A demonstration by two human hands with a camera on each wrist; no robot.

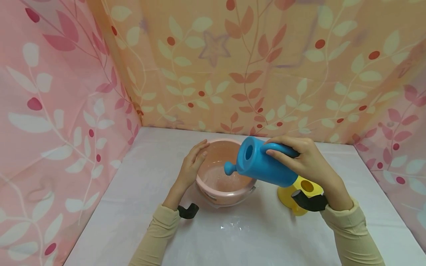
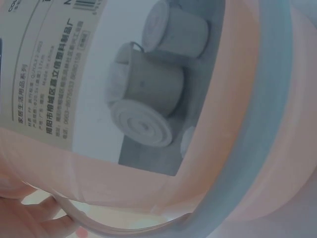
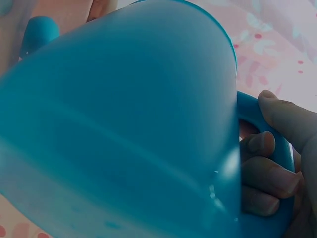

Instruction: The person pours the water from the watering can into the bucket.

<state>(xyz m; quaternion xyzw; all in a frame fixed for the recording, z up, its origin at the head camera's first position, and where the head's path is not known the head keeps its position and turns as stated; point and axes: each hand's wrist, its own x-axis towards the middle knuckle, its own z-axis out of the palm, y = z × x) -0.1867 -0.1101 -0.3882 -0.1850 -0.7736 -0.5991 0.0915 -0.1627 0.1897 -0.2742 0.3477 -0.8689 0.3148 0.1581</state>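
A blue toy watering can (image 1: 266, 162) hangs tilted over the right side of a pink bucket (image 1: 216, 197), its round spout head pointing left above the opening. My right hand (image 1: 304, 155) grips the can's handle; in the right wrist view the fingers (image 3: 270, 176) wrap through the blue handle loop. Shallow clear water (image 1: 226, 181) seems to lie in the bucket. With fairly straight fingers, my left hand (image 1: 191, 164) rests against the bucket's left rim. The left wrist view shows the printed label (image 2: 148, 89) on the bucket's side and part of that hand.
Behind the right wrist stands a yellow plastic object (image 1: 283, 195) with a round hole, partly hidden. Some water drops (image 1: 234, 225) lie on the white table cover (image 1: 133, 207) in front of the bucket. Patterned curtains (image 1: 213, 85) enclose the back and sides.
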